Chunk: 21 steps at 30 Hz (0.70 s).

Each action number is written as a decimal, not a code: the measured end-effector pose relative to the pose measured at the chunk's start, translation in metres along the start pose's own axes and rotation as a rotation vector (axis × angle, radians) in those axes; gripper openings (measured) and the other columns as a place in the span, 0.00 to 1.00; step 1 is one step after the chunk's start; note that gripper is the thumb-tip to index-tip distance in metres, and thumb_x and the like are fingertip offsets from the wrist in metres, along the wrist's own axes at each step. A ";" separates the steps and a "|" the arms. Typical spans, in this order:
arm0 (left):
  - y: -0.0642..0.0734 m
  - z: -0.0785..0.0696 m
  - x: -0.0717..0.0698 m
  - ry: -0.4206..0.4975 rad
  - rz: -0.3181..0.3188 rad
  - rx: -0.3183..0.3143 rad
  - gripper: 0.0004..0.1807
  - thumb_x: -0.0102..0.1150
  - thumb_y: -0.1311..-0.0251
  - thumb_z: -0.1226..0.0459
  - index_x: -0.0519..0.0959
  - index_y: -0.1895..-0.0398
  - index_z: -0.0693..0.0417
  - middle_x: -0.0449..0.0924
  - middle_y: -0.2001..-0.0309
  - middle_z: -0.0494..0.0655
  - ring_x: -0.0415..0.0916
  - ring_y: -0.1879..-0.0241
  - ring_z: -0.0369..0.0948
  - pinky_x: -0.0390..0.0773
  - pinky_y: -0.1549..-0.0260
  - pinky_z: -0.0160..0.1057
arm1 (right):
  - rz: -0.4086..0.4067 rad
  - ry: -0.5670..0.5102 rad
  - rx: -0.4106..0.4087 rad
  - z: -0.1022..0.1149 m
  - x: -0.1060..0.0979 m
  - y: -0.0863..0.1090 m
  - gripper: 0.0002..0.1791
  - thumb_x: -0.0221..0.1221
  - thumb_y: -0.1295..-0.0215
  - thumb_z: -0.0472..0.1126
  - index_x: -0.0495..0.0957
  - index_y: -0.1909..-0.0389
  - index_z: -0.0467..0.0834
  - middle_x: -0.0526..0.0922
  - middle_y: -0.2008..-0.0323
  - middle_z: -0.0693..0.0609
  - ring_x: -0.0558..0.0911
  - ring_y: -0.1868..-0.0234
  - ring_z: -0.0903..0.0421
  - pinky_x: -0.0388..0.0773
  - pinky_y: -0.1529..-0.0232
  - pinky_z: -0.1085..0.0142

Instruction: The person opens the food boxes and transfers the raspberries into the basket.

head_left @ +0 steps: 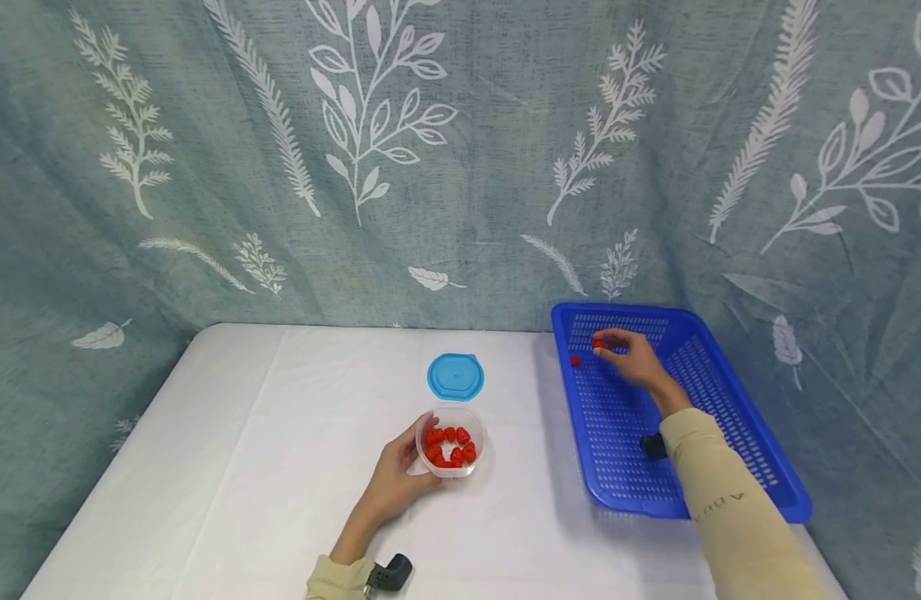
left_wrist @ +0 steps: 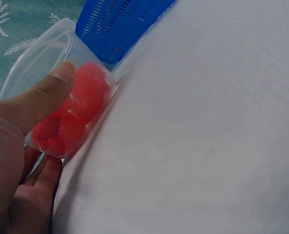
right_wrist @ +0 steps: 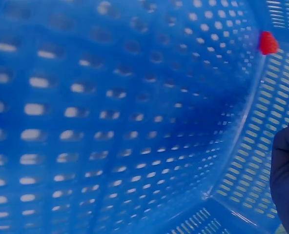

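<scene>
My left hand (head_left: 402, 477) holds a clear plastic tub (head_left: 481, 433) upright on the table, thumb at its near side and fingers around the far side. Inside lie several small red berries (head_left: 463, 435); the left wrist view shows the berries (left_wrist: 88, 92) through the tub wall, with the thumb pressed on it. Over the blue basket (head_left: 568, 417), my right hand (head_left: 634, 360) pinches one red berry (head_left: 598, 342) between thumb and fingertips. Another berry (head_left: 576, 361) rests in the basket by its left wall. Only part of the right hand (right_wrist: 287, 165) appears in the right wrist view.
A light blue lid (head_left: 456, 377) lies flat on the white table (head_left: 295, 433), just behind the tub. The basket's raised, perforated walls surround the right hand. Behind the table hangs a green leaf-patterned curtain (head_left: 490, 167).
</scene>
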<state>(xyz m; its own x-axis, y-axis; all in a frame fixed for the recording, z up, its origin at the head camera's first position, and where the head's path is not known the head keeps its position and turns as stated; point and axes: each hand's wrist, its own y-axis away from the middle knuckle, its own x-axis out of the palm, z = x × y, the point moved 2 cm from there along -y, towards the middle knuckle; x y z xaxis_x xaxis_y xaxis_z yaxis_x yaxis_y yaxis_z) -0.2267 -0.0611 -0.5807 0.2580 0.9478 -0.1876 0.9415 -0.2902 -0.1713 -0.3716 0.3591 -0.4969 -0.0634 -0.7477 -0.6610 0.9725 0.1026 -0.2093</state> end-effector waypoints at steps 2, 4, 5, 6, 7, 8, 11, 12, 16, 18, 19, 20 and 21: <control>0.000 0.000 0.000 -0.013 -0.002 0.003 0.49 0.75 0.50 0.69 0.63 0.22 0.48 0.70 0.28 0.52 0.62 0.25 0.51 0.64 0.28 0.39 | 0.032 0.013 0.008 -0.002 0.003 0.000 0.15 0.61 0.31 0.31 0.79 0.47 0.27 0.83 0.52 0.29 0.79 0.48 0.37 0.77 0.46 0.53; 0.000 0.001 0.000 -0.019 -0.003 0.006 0.49 0.75 0.49 0.69 0.62 0.22 0.48 0.70 0.28 0.52 0.62 0.25 0.51 0.65 0.29 0.39 | 0.057 0.018 0.028 -0.004 0.005 0.000 0.15 0.61 0.31 0.31 0.79 0.47 0.26 0.83 0.51 0.28 0.79 0.47 0.35 0.76 0.44 0.48; 0.000 0.001 0.000 -0.019 -0.002 0.011 0.50 0.75 0.49 0.69 0.62 0.22 0.48 0.70 0.28 0.53 0.62 0.25 0.52 0.65 0.29 0.39 | 0.067 0.022 0.042 -0.005 0.006 0.001 0.15 0.61 0.31 0.30 0.79 0.47 0.26 0.83 0.50 0.28 0.79 0.47 0.34 0.76 0.44 0.47; 0.000 0.001 0.000 -0.016 0.001 0.007 0.50 0.75 0.49 0.69 0.62 0.22 0.48 0.70 0.28 0.52 0.62 0.25 0.51 0.65 0.29 0.38 | 0.077 0.030 0.061 -0.006 0.007 0.001 0.15 0.61 0.32 0.30 0.79 0.47 0.26 0.83 0.50 0.28 0.80 0.47 0.34 0.76 0.44 0.47; 0.001 0.001 0.000 -0.014 0.003 -0.004 0.50 0.75 0.49 0.69 0.62 0.22 0.47 0.70 0.28 0.51 0.62 0.25 0.50 0.65 0.29 0.36 | 0.084 0.038 0.072 -0.007 0.008 0.001 0.15 0.61 0.32 0.29 0.79 0.47 0.26 0.83 0.50 0.28 0.80 0.47 0.34 0.77 0.45 0.49; 0.001 0.001 0.000 -0.012 0.004 -0.010 0.50 0.75 0.49 0.70 0.62 0.22 0.46 0.70 0.28 0.50 0.62 0.25 0.49 0.65 0.29 0.35 | 0.092 0.043 0.085 -0.007 0.009 0.001 0.15 0.62 0.33 0.29 0.79 0.48 0.26 0.83 0.51 0.28 0.81 0.48 0.34 0.78 0.47 0.51; 0.001 0.001 -0.001 -0.002 0.007 -0.026 0.51 0.76 0.50 0.69 0.62 0.22 0.44 0.70 0.27 0.48 0.63 0.25 0.46 0.64 0.29 0.31 | 0.108 0.051 0.114 -0.008 0.012 0.001 0.15 0.62 0.35 0.28 0.79 0.49 0.26 0.84 0.54 0.29 0.83 0.51 0.36 0.79 0.55 0.60; 0.001 0.001 -0.001 0.001 0.006 -0.028 0.51 0.76 0.50 0.69 0.63 0.22 0.43 0.70 0.27 0.47 0.63 0.25 0.45 0.64 0.30 0.30 | 0.109 0.051 0.122 -0.008 0.012 0.001 0.15 0.63 0.35 0.28 0.79 0.49 0.26 0.84 0.55 0.30 0.83 0.53 0.38 0.78 0.59 0.64; 0.001 0.001 -0.002 0.008 -0.001 -0.012 0.50 0.76 0.50 0.69 0.63 0.22 0.46 0.70 0.28 0.49 0.63 0.25 0.47 0.65 0.30 0.31 | 0.096 0.054 0.126 -0.009 0.014 0.002 0.15 0.64 0.37 0.28 0.78 0.51 0.25 0.85 0.60 0.30 0.84 0.60 0.45 0.76 0.67 0.70; 0.001 0.002 -0.001 0.011 0.000 -0.013 0.51 0.76 0.50 0.70 0.63 0.22 0.45 0.70 0.28 0.48 0.63 0.25 0.46 0.64 0.30 0.30 | 0.086 0.064 0.136 -0.010 0.015 0.002 0.14 0.64 0.37 0.29 0.78 0.52 0.26 0.85 0.61 0.32 0.83 0.62 0.49 0.75 0.67 0.70; 0.000 0.002 -0.001 0.011 0.001 -0.018 0.51 0.75 0.50 0.70 0.63 0.22 0.44 0.70 0.27 0.48 0.63 0.25 0.46 0.64 0.30 0.30 | 0.082 0.070 0.138 -0.011 0.015 0.002 0.14 0.64 0.36 0.29 0.78 0.52 0.26 0.85 0.61 0.32 0.82 0.63 0.50 0.75 0.66 0.69; 0.000 0.003 -0.001 0.012 0.002 -0.028 0.51 0.76 0.51 0.70 0.63 0.22 0.42 0.70 0.27 0.46 0.63 0.25 0.44 0.64 0.30 0.29 | 0.082 0.080 0.140 -0.012 0.015 0.003 0.14 0.64 0.36 0.30 0.78 0.52 0.27 0.84 0.62 0.33 0.82 0.63 0.51 0.74 0.66 0.68; 0.000 0.003 -0.001 0.014 0.005 -0.022 0.51 0.76 0.51 0.71 0.63 0.22 0.43 0.70 0.27 0.47 0.63 0.25 0.45 0.64 0.30 0.29 | 0.082 0.083 0.143 -0.013 0.015 0.003 0.13 0.64 0.35 0.30 0.78 0.53 0.27 0.84 0.63 0.34 0.81 0.64 0.51 0.74 0.65 0.67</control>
<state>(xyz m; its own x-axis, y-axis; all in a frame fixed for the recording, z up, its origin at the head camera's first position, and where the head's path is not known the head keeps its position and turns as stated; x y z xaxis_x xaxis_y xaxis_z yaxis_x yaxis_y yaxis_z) -0.2280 -0.0620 -0.5834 0.2651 0.9482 -0.1750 0.9448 -0.2917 -0.1491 -0.3730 0.3567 -0.5173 0.0051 -0.6837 -0.7297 0.9967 0.0626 -0.0517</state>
